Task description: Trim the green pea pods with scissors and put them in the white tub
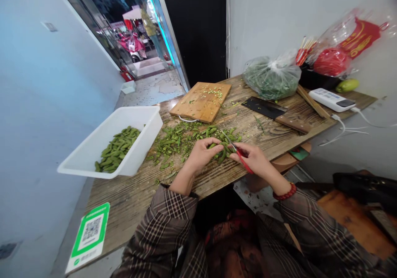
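My right hand (252,158) is closed round a pair of scissors (243,160) with red handles, its metal blades pointing up and left over the pods. Opposite it, my left hand (201,154) pinches a green edamame pod (212,146) between thumb and fingers, partly hidden by them. Under and beyond both hands lies a loose heap of edamame pods (175,139) with small trimmed bits, spread on the wooden table (130,203). To the left, a white plastic tub (76,165) holds a pile of edamame pods (119,148).
Behind the heap lies a wooden cutting board (198,100) with chopped bits. A cleaver (268,109), a tied bag of greens (271,77) and a white power bank (331,99) with cables are on the right. A green QR-code sign (89,234) lies front left.
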A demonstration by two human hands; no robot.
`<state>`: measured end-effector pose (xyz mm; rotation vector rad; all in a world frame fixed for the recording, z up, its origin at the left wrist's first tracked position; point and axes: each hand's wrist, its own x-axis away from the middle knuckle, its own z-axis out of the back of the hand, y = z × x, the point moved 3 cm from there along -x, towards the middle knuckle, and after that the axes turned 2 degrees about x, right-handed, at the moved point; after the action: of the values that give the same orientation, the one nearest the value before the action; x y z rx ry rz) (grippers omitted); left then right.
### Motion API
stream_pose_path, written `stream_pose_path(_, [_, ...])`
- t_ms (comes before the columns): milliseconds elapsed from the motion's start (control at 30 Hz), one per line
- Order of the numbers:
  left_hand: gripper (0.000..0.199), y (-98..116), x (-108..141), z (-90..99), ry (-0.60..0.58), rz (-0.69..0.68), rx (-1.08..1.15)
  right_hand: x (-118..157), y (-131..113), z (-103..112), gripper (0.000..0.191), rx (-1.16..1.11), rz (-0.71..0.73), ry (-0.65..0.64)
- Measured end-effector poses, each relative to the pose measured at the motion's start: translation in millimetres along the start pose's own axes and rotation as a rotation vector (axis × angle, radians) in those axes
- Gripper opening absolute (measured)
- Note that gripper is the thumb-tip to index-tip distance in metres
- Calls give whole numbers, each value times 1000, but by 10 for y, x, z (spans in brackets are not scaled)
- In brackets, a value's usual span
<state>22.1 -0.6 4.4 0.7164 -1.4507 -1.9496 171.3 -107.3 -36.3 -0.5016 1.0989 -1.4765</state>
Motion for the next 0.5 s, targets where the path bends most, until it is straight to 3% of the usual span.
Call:
stream_pose_path(300, [16,-7,8,-26,-32,2,105,7,-143,60,41,243,231,-12])
stream_pose_path(500, [17,12,7,-20,-59,-32,10,-3,-61,21,37,208,183,-65])
